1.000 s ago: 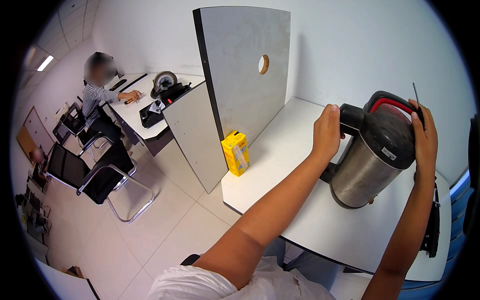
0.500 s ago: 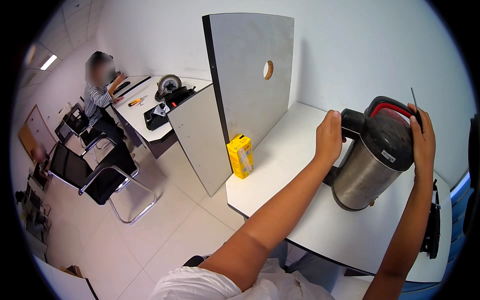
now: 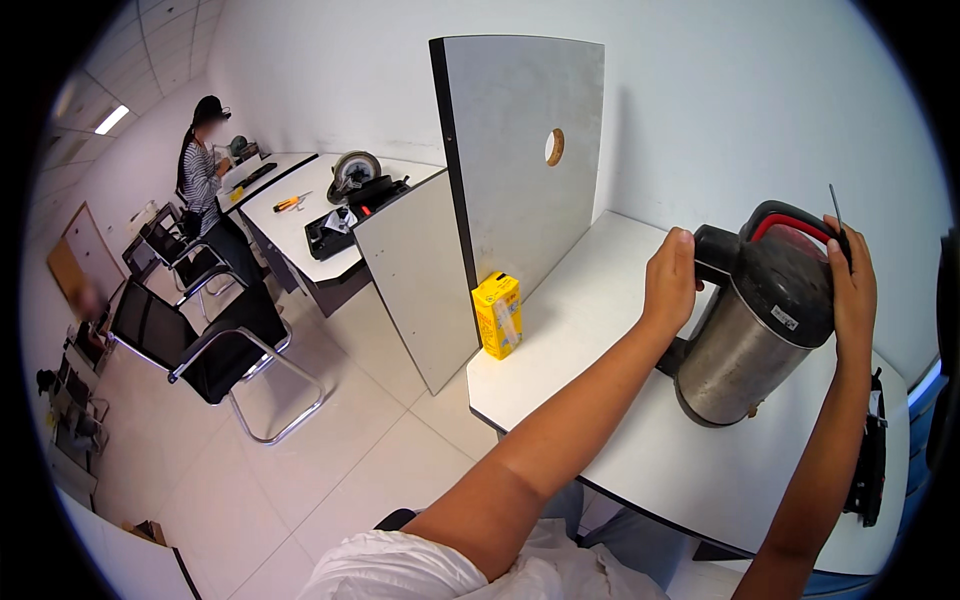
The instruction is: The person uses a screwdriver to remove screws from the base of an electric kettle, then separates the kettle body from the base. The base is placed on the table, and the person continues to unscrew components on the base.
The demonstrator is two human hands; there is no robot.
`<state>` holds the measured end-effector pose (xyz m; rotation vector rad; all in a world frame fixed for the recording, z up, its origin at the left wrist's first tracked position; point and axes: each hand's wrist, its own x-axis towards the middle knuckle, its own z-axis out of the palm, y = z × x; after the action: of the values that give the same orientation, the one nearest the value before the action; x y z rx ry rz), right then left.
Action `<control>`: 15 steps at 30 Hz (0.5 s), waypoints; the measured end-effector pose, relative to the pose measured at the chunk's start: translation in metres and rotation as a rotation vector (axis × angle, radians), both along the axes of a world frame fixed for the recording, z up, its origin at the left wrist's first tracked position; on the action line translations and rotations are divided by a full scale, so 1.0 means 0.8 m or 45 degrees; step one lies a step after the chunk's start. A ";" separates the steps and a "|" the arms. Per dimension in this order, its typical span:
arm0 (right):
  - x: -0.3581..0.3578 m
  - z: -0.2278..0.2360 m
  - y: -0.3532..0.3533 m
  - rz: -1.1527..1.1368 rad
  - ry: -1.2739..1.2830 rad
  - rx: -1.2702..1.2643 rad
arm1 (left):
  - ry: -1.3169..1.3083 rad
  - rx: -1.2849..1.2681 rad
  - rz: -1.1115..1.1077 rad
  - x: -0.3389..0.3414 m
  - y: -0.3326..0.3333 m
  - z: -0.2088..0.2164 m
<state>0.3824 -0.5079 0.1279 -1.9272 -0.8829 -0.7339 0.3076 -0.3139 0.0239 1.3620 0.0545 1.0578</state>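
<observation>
A soy milk maker (image 3: pixel 745 345) with a steel body and black lid stands tilted on the white table, its red-lined top handle (image 3: pixel 790 222) raised. My left hand (image 3: pixel 671 280) is closed round the black side handle (image 3: pixel 715 250). On the other side, my right hand (image 3: pixel 853 290) rests against the lid, fingers bent near the top handle. From that hand a thin metal shaft (image 3: pixel 836 205) points up, looking like a screwdriver; its black grip is mostly hidden by the fingers.
A yellow carton (image 3: pixel 498 314) stands by the grey partition (image 3: pixel 525 160) at the table's left end. Black parts (image 3: pixel 872 450) lie at its right edge. Beyond are a desk with tools (image 3: pixel 300 225), a black chair (image 3: pixel 215 350) and a person in stripes (image 3: pixel 203 175).
The person at the far desk has risen from sitting to standing. My view has shifted slightly, so the scene sits a little further right and lower; both hands keep their places on the soy milk maker.
</observation>
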 end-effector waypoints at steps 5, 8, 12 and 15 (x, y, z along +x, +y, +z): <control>-0.003 0.001 0.001 0.000 -0.002 -0.007 | -0.003 0.020 0.015 0.002 0.001 -0.002; 0.000 0.001 0.000 0.020 -0.017 -0.004 | -0.017 0.034 0.018 0.001 0.001 -0.001; 0.003 -0.001 -0.001 0.029 -0.031 -0.002 | 0.002 0.029 0.026 0.000 0.000 0.000; 0.001 0.000 0.001 0.022 -0.009 0.001 | 0.001 0.031 0.022 0.001 0.001 -0.001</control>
<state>0.3829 -0.5073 0.1281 -1.9151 -0.9020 -0.7310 0.3083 -0.3131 0.0228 1.3863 0.0544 1.0757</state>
